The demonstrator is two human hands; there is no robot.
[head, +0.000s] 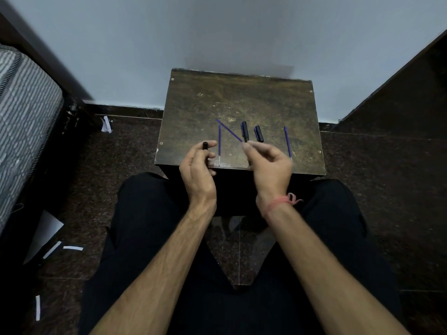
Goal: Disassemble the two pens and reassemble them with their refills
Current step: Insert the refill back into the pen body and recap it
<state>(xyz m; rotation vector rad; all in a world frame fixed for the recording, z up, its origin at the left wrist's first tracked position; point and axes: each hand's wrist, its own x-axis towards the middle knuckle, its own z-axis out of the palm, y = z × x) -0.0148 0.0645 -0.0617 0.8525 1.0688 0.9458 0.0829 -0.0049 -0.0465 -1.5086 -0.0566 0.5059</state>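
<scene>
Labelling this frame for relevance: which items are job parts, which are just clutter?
Job:
- black pen piece, in left hand
- blue refill, in right hand
- two blue refills on table
- two black caps

Clutter:
- paper strips on floor
- mattress

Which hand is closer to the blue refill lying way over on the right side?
Right. The right hand sits just beside the refill; the left hand is across the table.
</scene>
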